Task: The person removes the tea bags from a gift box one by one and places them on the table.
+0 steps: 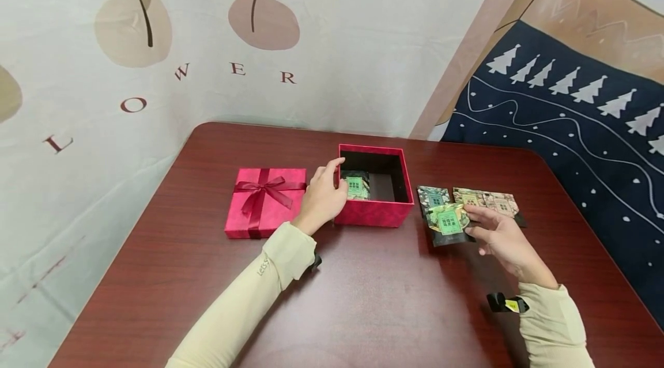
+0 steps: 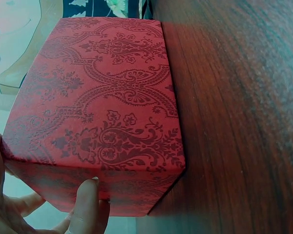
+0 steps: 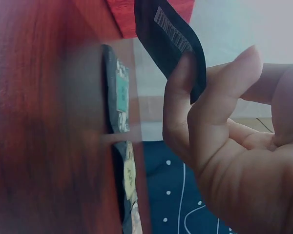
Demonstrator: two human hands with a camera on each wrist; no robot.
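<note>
In the frame's middle, the box (image 1: pixel 370 214) sits on my desk (image 1: pixel 363 299), its lid (image 1: pixel 266 206) to the left. One packet (image 1: pixel 355 187) lies inside. Right of the box, my right fingers (image 1: pixel 482 214) hold another packet (image 1: pixel 450 224) in front of more packets (image 1: pixel 500 202).

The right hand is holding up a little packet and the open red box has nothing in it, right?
Not quite: the open red box isn't empty. The head view shows a green-labelled packet inside it, at the left. The right hand does hold up a little packet.
</note>
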